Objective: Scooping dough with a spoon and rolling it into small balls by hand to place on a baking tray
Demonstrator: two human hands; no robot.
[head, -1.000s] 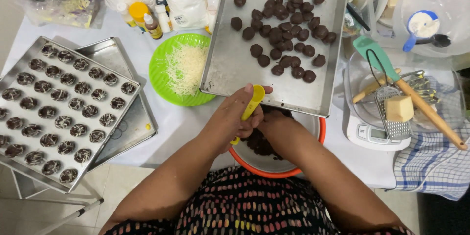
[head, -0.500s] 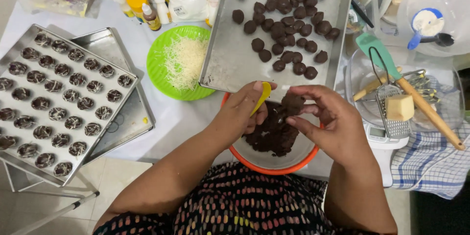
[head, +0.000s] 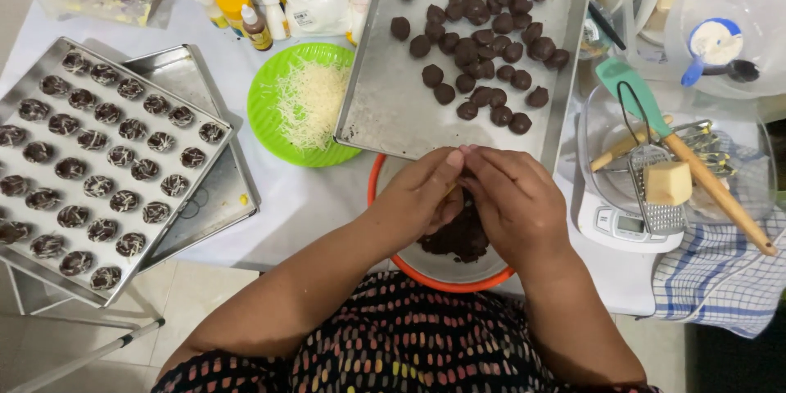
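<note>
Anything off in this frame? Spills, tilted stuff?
The tray of dough balls sits askew, its near edge overlapping the orange bowl and the green plate. Crumbs dot its bare part. Both hands meet above the bowl. No spill shows.

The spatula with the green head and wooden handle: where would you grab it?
Take the spatula by its wooden handle, coming from the right. It lies slanted across a clear bowl, handle end sticking out bare over the checked cloth, while the head sits by the grater.
</note>
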